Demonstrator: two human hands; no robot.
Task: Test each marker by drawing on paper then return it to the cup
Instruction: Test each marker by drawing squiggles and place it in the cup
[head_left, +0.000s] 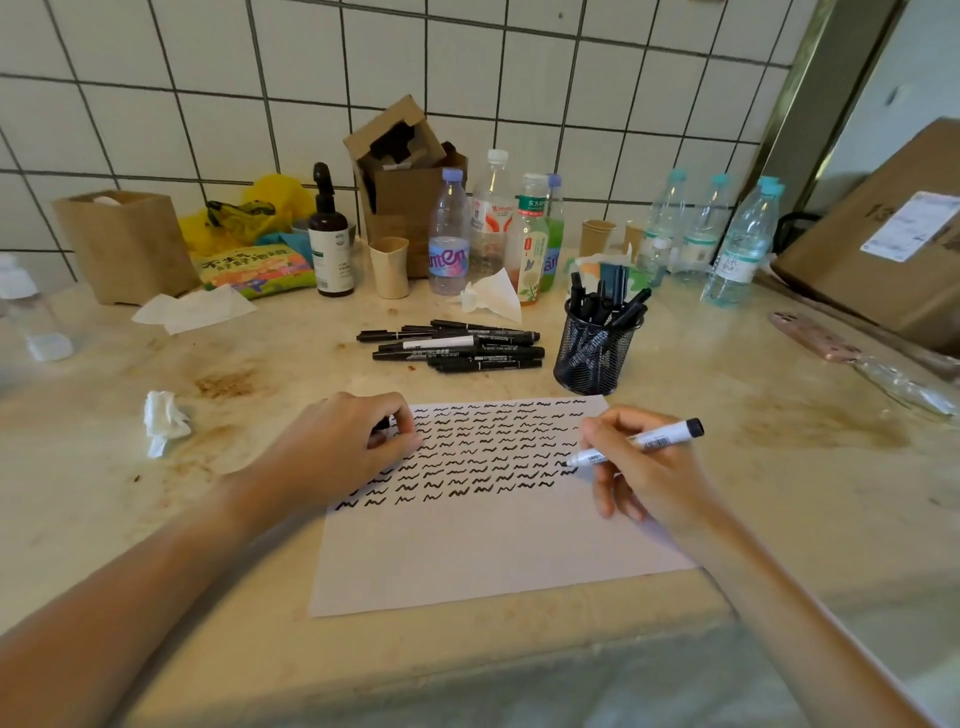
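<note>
mid-test: my right hand (641, 470) pinches a white marker (636, 443), tip on the paper (483, 551) at a squiggle row's end. left hand (345, 441) curls round a dark cap (i judge). next: recap, drop into mesh cup (595, 351) just beyond.

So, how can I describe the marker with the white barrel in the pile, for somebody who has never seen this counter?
Find the black wire-mesh pen cup behind the white sheet of paper. Just left of it, a pile of markers lies flat on the counter. Nearly all have black barrels; the white-barrelled marker lies in the middle of the pile.
</note>
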